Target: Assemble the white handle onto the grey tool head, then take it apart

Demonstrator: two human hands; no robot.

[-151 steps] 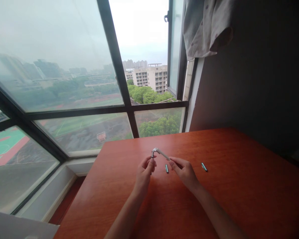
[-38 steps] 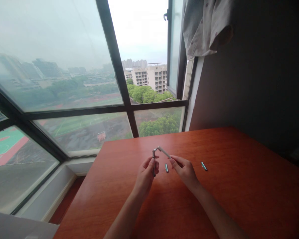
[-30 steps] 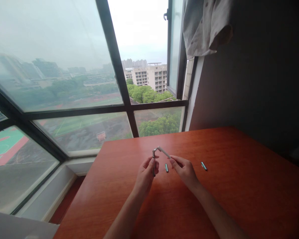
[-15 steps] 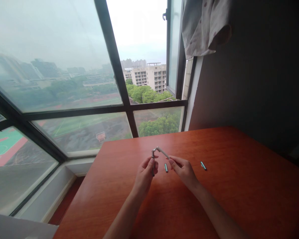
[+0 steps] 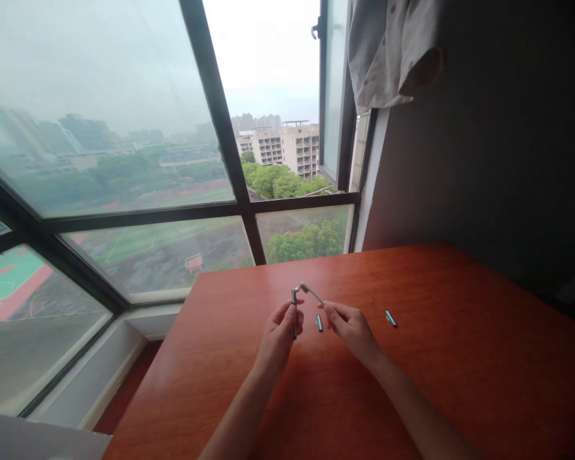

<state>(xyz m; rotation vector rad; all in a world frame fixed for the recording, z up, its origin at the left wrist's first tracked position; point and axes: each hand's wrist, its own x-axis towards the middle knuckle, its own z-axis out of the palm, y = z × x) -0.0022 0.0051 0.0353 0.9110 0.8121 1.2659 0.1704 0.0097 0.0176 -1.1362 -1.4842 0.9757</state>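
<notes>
My left hand [image 5: 274, 338] is closed around the upright shaft of a small silver metal piece [image 5: 294, 296] that bends over at the top. From that bend a thin grey strip [image 5: 314, 294] slopes down to the right, its lower end pinched between the thumb and fingers of my right hand [image 5: 357, 327]. Whether strip and shaft are one jointed thing or two, I cannot tell. Between my hands, a short dark bar with a teal edge [image 5: 319, 322] lies on the table. A similar teal-edged bar [image 5: 390, 319] rests farther right.
The reddish-brown wooden table [image 5: 460, 377] extends under both arms. Beyond its far edge are dark-framed windows [image 5: 182, 217], one pane swung open [image 5: 334, 96]. Grey cloth [image 5: 388, 57] hangs at upper right beside a dark wall [image 5: 460, 166].
The grey strip near my right fingers looks slightly more curved than before. Both hands stay in nearly the same place, and the two bars have not moved.
</notes>
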